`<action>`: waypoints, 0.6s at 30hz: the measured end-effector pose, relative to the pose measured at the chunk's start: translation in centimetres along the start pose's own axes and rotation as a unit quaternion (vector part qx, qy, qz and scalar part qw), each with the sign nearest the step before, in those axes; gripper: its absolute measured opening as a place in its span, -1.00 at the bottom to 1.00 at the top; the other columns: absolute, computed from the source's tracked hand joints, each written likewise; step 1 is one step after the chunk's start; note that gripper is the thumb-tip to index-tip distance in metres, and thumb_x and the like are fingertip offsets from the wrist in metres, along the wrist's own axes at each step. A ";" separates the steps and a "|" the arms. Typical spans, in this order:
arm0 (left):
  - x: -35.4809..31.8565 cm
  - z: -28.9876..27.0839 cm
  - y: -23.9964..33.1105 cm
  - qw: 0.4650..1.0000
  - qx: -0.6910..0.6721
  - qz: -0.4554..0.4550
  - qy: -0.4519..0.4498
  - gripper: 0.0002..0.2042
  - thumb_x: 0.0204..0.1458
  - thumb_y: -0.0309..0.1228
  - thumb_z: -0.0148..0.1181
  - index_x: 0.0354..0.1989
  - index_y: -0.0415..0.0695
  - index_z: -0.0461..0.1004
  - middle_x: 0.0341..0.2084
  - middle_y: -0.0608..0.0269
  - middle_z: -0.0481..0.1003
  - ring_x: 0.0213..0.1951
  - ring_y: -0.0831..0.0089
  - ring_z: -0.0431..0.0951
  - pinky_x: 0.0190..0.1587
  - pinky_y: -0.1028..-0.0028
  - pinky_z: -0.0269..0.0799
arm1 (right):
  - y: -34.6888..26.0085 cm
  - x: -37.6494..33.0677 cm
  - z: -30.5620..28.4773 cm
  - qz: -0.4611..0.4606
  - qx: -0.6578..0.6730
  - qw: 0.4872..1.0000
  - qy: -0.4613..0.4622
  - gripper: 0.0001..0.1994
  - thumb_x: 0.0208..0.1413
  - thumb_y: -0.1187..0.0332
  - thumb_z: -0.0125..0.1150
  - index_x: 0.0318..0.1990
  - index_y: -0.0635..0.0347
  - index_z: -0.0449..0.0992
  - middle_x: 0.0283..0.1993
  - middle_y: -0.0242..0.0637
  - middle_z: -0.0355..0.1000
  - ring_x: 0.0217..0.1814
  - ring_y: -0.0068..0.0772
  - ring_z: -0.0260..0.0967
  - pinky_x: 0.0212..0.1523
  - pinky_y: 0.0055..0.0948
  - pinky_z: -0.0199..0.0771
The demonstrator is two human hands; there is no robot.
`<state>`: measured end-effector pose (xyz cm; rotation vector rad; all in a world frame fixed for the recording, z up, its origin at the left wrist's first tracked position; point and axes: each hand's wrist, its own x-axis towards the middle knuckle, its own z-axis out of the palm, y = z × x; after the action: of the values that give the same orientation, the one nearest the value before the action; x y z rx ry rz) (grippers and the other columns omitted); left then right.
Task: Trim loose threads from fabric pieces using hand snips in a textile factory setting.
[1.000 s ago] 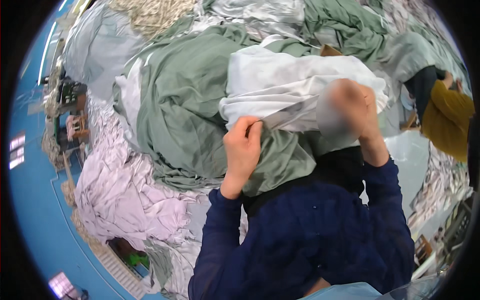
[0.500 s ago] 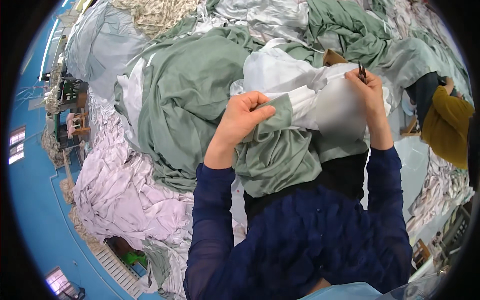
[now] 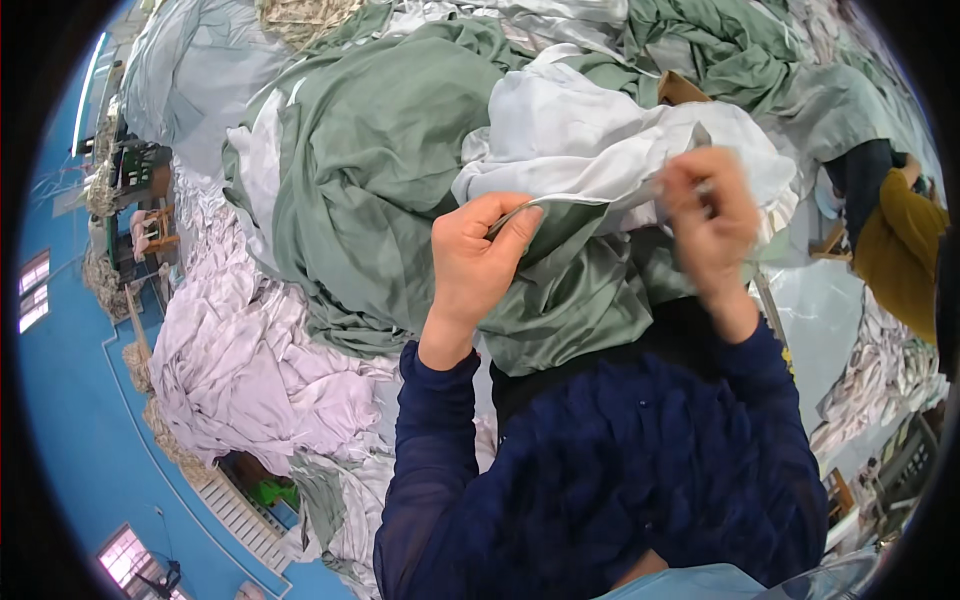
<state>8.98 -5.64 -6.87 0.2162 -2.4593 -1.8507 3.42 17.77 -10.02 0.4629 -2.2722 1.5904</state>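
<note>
My left hand (image 3: 480,255) pinches the edge of a green cloth (image 3: 570,320) between thumb and fingers. The cloth is satiny and sage green, with a pale edge, and hangs in folds over my lap. My right hand (image 3: 710,215), smeared by motion, is to the right and closed round small dark thread snips (image 3: 700,133). Only their pointed tip shows above its fingers. Whether these fingers also touch the cloth edge, I cannot tell. Just beyond both hands lies a bunched white cloth (image 3: 575,125).
A big green cloth heap (image 3: 390,170) spreads at the left, with a pale lilac pile (image 3: 250,370) nearer. More green cloth (image 3: 715,50) lies at the far right. Another person in a mustard top (image 3: 895,250) bends at the right. A blue wall (image 3: 70,400) runs along the left.
My right hand has come down and inward, toward my left hand, with the snips. The cloth edge in my left hand has turned, and the white cloth lies more spread out.
</note>
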 end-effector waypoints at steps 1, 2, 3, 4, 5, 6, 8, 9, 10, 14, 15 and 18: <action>0.2 0.2 0.3 1.000 -0.002 -0.001 -0.005 -0.89 0.12 -0.50 0.29 -0.31 -0.32 0.59 -0.63 0.59 0.39 -0.56 0.79 0.24 -0.52 0.66 0.12 | -1.5 -1.3 0.8 0.092 0.129 0.985 -0.069 -0.82 0.04 0.49 0.39 -0.20 0.16 0.55 -0.25 -0.49 0.43 -0.32 -0.69 0.29 -0.34 -0.65 0.25; 0.6 0.5 0.6 1.000 -0.014 0.002 -0.008 -0.89 0.12 -0.50 0.28 -0.30 -0.32 0.59 -0.62 0.58 0.40 -0.57 0.79 0.24 -0.53 0.66 0.11 | -1.6 -2.5 1.7 0.135 0.131 0.976 -0.107 -0.74 -0.04 0.47 0.47 -0.19 0.19 0.53 -0.27 -0.51 0.41 -0.32 -0.71 0.27 -0.33 -0.67 0.23; 0.9 0.7 1.1 1.000 -0.025 0.005 -0.008 -0.89 0.13 -0.50 0.28 -0.30 -0.31 0.59 -0.62 0.58 0.40 -0.57 0.79 0.24 -0.53 0.66 0.11 | -1.4 -3.6 2.9 0.163 0.145 0.970 -0.110 -0.67 -0.12 0.44 0.54 -0.21 0.21 0.50 -0.29 -0.53 0.36 -0.32 -0.74 0.22 -0.32 -0.69 0.21; 1.1 0.9 1.8 1.000 -0.025 0.004 -0.011 -0.89 0.13 -0.50 0.28 -0.30 -0.31 0.59 -0.62 0.58 0.40 -0.57 0.79 0.24 -0.53 0.66 0.11 | -1.1 -4.1 3.6 0.214 0.143 0.962 -0.097 -0.65 -0.15 0.42 0.56 -0.24 0.21 0.48 -0.29 -0.55 0.33 -0.33 -0.77 0.16 -0.34 -0.70 0.18; 1.1 0.6 2.6 0.998 -0.052 -0.015 -0.030 -0.90 0.13 -0.51 0.28 -0.30 -0.32 0.59 -0.61 0.57 0.40 -0.56 0.79 0.25 -0.53 0.66 0.11 | -1.6 -3.5 4.4 0.220 0.138 0.964 -0.063 -0.67 -0.14 0.43 0.55 -0.26 0.21 0.47 -0.31 -0.55 0.32 -0.34 -0.77 0.14 -0.36 -0.69 0.16; 1.0 0.3 3.4 0.995 -0.080 -0.033 -0.050 -0.90 0.13 -0.52 0.28 -0.30 -0.32 0.59 -0.60 0.57 0.41 -0.56 0.79 0.25 -0.53 0.66 0.12 | -2.0 -2.9 5.0 0.225 0.133 0.965 -0.029 -0.68 -0.13 0.44 0.54 -0.28 0.20 0.46 -0.33 -0.55 0.32 -0.34 -0.77 0.13 -0.37 -0.69 0.15; 1.1 -0.2 4.4 0.994 -0.073 -0.032 -0.072 -0.91 0.12 -0.53 0.27 -0.30 -0.33 0.59 -0.59 0.56 0.42 -0.54 0.79 0.27 -0.51 0.67 0.13 | -2.2 -1.6 5.6 0.215 0.122 0.968 -0.040 -0.71 -0.10 0.46 0.50 -0.31 0.21 0.44 -0.35 -0.53 0.32 -0.34 -0.76 0.14 -0.38 -0.67 0.16; 1.4 -0.5 4.9 0.993 -0.066 -0.033 -0.096 -0.91 0.12 -0.54 0.27 -0.31 -0.33 0.59 -0.57 0.54 0.44 -0.52 0.79 0.28 -0.49 0.68 0.14 | -2.1 -0.9 5.8 0.207 0.110 0.971 -0.050 -0.74 -0.08 0.49 0.47 -0.33 0.22 0.43 -0.37 -0.52 0.32 -0.34 -0.74 0.15 -0.39 -0.64 0.16; 1.6 -0.9 5.7 0.993 -0.067 -0.026 -0.093 -0.91 0.12 -0.54 0.27 -0.31 -0.33 0.59 -0.57 0.54 0.44 -0.52 0.79 0.28 -0.49 0.68 0.14 | -1.9 -0.3 5.7 0.199 0.110 0.972 -0.049 -0.74 -0.08 0.49 0.47 -0.33 0.22 0.43 -0.37 -0.52 0.32 -0.34 -0.74 0.15 -0.39 -0.64 0.16; 3.4 -2.6 7.8 0.987 -0.136 -0.054 -0.065 -0.93 0.10 -0.56 0.25 -0.31 -0.31 0.60 -0.50 0.50 0.49 -0.43 0.78 0.35 -0.37 0.68 0.22 | 1.5 1.8 3.9 0.180 0.182 0.966 -0.049 -0.89 0.02 0.59 0.31 -0.34 0.22 0.50 -0.45 -0.58 0.39 -0.43 -0.69 0.26 -0.35 -0.63 0.27; 3.8 -3.5 7.5 0.987 -0.128 -0.059 -0.074 -0.92 0.11 -0.54 0.25 -0.32 -0.31 0.60 -0.50 0.49 0.50 -0.42 0.77 0.37 -0.35 0.67 0.24 | 1.1 2.8 3.0 0.221 0.274 0.932 -0.089 -0.92 0.05 0.57 0.29 -0.32 0.21 0.51 -0.44 -0.57 0.40 -0.41 -0.71 0.29 -0.34 -0.65 0.28; 5.7 -5.1 5.9 0.984 -0.146 -0.065 -0.075 -0.91 0.10 -0.51 0.26 -0.33 -0.30 0.60 -0.49 0.47 0.53 -0.41 0.75 0.40 -0.32 0.65 0.27 | 0.3 6.4 0.6 0.262 0.417 0.855 -0.160 -0.95 0.13 0.46 0.27 -0.34 0.19 0.52 -0.43 -0.56 0.43 -0.42 -0.77 0.31 -0.37 -0.68 0.28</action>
<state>3.57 -9.76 -0.02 0.2334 -2.2688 -2.3336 -2.44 16.84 -7.67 0.3177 -1.8765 2.9939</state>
